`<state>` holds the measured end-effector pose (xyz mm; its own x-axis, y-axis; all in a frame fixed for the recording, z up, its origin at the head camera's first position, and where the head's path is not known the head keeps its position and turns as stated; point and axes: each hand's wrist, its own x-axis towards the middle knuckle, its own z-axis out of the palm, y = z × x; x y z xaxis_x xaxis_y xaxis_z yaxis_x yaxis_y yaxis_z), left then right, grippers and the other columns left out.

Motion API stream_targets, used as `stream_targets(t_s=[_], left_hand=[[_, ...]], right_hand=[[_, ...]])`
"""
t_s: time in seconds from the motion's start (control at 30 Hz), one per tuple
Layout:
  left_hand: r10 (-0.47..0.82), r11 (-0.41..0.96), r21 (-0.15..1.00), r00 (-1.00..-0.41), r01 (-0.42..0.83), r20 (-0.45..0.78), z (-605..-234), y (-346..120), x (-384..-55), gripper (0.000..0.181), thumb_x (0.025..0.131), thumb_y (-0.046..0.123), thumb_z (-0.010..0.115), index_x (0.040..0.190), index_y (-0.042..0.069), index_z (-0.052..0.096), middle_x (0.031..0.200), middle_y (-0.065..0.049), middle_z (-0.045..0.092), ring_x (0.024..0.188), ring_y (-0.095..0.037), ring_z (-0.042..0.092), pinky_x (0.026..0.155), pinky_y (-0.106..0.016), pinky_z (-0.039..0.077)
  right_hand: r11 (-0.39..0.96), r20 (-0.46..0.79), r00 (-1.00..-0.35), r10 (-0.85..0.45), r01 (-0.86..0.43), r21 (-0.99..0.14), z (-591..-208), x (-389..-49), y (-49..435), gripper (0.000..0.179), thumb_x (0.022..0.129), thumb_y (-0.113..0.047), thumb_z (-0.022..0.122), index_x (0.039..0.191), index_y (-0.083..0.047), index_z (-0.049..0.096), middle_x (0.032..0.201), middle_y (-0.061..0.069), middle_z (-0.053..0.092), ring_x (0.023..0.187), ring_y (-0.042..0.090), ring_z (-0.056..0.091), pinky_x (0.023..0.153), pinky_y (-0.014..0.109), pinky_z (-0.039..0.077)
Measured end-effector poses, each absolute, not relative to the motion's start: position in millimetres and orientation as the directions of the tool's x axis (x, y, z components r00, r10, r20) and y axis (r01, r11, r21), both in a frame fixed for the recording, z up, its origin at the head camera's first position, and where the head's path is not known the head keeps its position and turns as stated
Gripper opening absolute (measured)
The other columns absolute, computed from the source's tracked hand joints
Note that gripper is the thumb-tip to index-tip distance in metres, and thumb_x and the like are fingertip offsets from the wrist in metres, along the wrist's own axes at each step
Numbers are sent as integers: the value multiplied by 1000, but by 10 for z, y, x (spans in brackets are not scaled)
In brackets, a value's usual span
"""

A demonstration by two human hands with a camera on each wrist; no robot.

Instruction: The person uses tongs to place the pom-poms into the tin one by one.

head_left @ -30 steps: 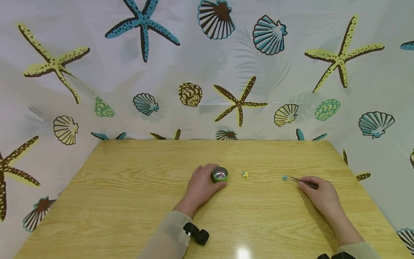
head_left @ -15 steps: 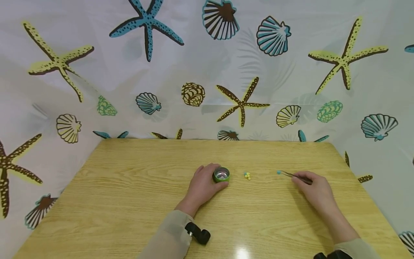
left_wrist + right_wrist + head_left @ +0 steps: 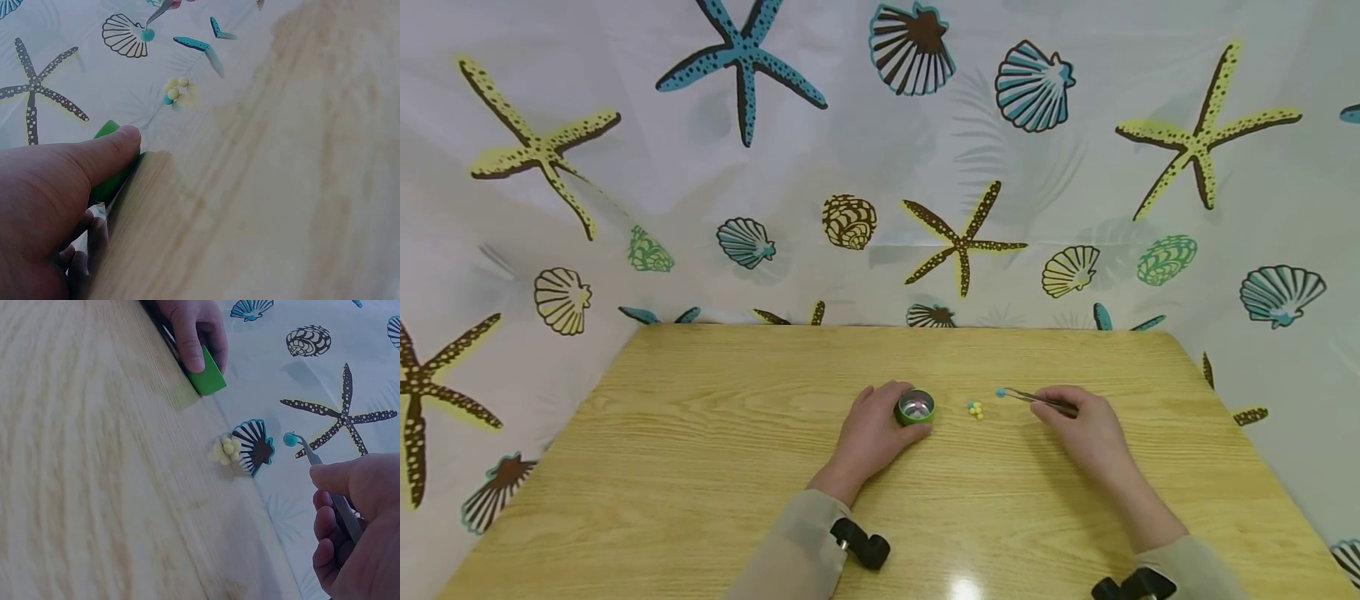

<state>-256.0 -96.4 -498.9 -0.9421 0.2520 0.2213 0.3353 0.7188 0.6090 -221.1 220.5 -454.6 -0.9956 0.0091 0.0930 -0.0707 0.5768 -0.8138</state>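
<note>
My left hand [image 3: 875, 429] grips a small round green tin [image 3: 916, 407] with a shiny metal inside, its thumb and fingers curled around the side; the tin stands on the table. Metal tweezers [image 3: 1047, 402] are held in my right hand [image 3: 1092, 435], between thumb and fingers. Their bent tips pinch a small blue bead [image 3: 290, 439], which hangs above the table. Between tin and tweezers lies a small cluster of pale yellow beads [image 3: 177, 87], with one blue bead [image 3: 168, 100] at its edge.
A light wooden table [image 3: 700, 433] spreads beneath both hands. Behind it and along its sides hangs a white cloth [image 3: 865, 167] printed with starfish and shells. A black wrist camera [image 3: 860, 543] sits on the left sleeve.
My right hand has moved left with the tweezers and the blue bead, coming close to the bead cluster. The left hand stays around the tin.
</note>
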Motion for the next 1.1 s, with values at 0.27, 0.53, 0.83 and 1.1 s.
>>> stream_targets(t_s=[0.27, 0.53, 0.83, 1.1], left_hand=[[254, 718, 609, -941, 338, 223, -4952, -958, -2547, 56, 96, 31, 91, 141, 7, 68, 134, -10, 73, 128, -30, 68, 134, -55, 26], [252, 724, 602, -942, 336, 223, -4966, -960, -2546, 55, 96, 32, 91, 140, 7, 69, 134, -9, 73, 127, -29, 69, 134, -55, 26], [251, 726, 602, -943, 332, 218, -4948, -957, -2556, 55, 97, 32, 90, 141, 8, 69, 135, -9, 73, 130, -29, 67, 135, -54, 24], [253, 730, 598, -944, 330, 212, -4978, -954, -2562, 53, 97, 31, 90, 140, 9, 69, 135, -8, 73, 129, -28, 68, 135, -54, 24]], right_hand=[[494, 87, -996, -13, -82, -866, -4611, -2236, 1926, 29, 109, -25, 74, 130, -5, 78, 130, 14, 75, 119, 30, 71, 90, 29, 62], [414, 65, -997, -29, -71, -908, -4721, -2302, 1613, 23, 107, -23, 78, 125, -10, 81, 125, 8, 77, 115, 24, 72, 87, 28, 61], [410, 73, -997, -30, -79, -908, -4773, -2302, 1488, 21, 106, -21, 79, 123, -10, 82, 120, 6, 78, 107, 19, 71, 85, 27, 59], [344, 45, -999, -30, -52, -937, -4823, -2301, 1410, 21, 104, -20, 82, 121, -9, 83, 119, 6, 79, 99, 16, 70, 78, 24, 59]])
